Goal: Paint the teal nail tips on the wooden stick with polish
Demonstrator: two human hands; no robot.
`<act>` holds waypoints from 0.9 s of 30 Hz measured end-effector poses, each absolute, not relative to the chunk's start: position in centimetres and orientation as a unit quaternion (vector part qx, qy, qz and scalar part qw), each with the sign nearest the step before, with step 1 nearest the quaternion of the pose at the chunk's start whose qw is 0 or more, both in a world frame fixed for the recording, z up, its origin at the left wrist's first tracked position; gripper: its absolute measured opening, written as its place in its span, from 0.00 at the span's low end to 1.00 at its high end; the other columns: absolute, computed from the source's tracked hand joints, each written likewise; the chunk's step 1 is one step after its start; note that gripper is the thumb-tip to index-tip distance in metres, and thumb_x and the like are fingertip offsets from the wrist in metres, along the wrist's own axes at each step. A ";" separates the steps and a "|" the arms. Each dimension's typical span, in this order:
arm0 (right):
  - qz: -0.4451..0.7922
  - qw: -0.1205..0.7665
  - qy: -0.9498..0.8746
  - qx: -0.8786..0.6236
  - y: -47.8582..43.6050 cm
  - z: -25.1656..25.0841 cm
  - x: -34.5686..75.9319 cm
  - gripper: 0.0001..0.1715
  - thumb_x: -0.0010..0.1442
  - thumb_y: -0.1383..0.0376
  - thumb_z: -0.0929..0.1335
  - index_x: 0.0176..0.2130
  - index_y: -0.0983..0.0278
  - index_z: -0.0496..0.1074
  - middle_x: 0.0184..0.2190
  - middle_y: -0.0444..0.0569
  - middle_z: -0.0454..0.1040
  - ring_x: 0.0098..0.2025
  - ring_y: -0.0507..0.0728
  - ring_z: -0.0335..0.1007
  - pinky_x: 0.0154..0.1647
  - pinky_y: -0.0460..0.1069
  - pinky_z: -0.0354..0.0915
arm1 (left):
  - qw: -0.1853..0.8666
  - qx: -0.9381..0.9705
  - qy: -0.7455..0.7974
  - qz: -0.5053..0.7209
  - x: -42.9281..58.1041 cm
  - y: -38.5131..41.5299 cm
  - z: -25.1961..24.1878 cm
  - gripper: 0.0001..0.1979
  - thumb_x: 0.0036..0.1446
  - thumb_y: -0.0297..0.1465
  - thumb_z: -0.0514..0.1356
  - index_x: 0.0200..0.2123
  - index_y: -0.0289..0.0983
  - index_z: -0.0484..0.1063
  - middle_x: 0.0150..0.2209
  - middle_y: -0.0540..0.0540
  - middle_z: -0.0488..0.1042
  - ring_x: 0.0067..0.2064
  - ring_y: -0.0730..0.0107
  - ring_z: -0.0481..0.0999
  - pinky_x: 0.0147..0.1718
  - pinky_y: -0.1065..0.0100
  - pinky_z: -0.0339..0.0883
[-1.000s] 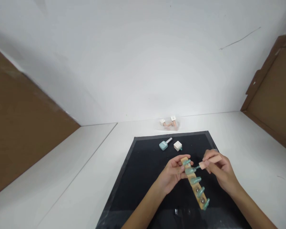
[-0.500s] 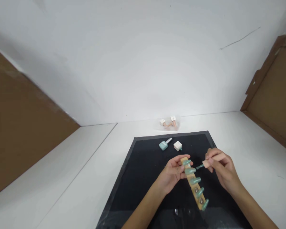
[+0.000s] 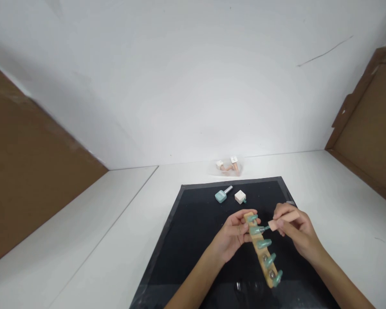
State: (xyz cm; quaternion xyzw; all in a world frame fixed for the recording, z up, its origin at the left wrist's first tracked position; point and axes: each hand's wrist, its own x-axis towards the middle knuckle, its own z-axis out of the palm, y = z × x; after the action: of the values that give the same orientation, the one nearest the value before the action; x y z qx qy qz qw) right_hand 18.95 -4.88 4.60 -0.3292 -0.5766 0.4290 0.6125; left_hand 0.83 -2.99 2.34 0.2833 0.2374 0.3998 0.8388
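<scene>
A wooden strip (image 3: 264,262) lies slanted over a black mat (image 3: 193,231), carrying several teal artificial nails (image 3: 263,243). My left hand (image 3: 233,234) pinches the strip's far end, fingers closed on it. My right hand (image 3: 292,229) grips a peach brush cap (image 3: 283,219), and its teal brush tip touches the second nail from the far end. On the mat behind lie an open teal polish bottle (image 3: 221,195) and a white cube cap (image 3: 240,197).
A clear bag with peach polish bottles (image 3: 228,167) rests on the white table (image 3: 109,240) beyond the mat. Brown cardboard panels (image 3: 366,124) stand at the left and right, with a white wall behind.
My right hand drew the brush away to the right, then returned it leftward onto the second nail. My left hand and the strip barely moved.
</scene>
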 end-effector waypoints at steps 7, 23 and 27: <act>0.424 0.632 -0.571 -0.308 -4.6 4.2 19.0 0.12 0.56 0.64 0.70 0.22 0.60 0.74 0.24 0.45 0.71 0.21 0.50 0.59 0.21 0.47 0.57 | 0.840 0.271 0.243 0.403 0.8 -3.0 2.6 0.19 0.37 0.28 0.70 0.38 0.34 0.75 0.33 0.45 0.77 0.31 0.70 0.76 0.33 0.69 0.67; 0.472 0.635 -0.511 -0.336 -4.8 4.8 19.0 0.20 0.52 0.57 0.71 0.17 0.63 0.65 0.20 0.43 0.66 0.18 0.49 0.57 0.17 0.46 0.55 | 0.844 0.269 0.222 0.408 0.4 -3.0 2.2 0.19 0.39 0.27 0.69 0.39 0.35 0.75 0.33 0.46 0.77 0.33 0.69 0.77 0.33 0.69 0.67; 0.473 0.615 -0.539 -0.328 -4.9 4.1 19.4 0.17 0.53 0.58 0.71 0.19 0.63 0.68 0.22 0.44 0.69 0.19 0.50 0.60 0.18 0.46 0.56 | 0.842 0.262 0.229 0.413 0.5 -3.0 2.4 0.19 0.37 0.27 0.70 0.37 0.34 0.76 0.32 0.46 0.78 0.31 0.71 0.76 0.31 0.71 0.68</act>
State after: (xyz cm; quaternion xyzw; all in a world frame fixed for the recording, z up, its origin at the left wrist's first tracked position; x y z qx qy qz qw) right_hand 19.36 -4.85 4.11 -0.3276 -0.5390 0.4732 0.6150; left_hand 0.54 -3.00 2.37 0.2625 0.2294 0.4127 0.8415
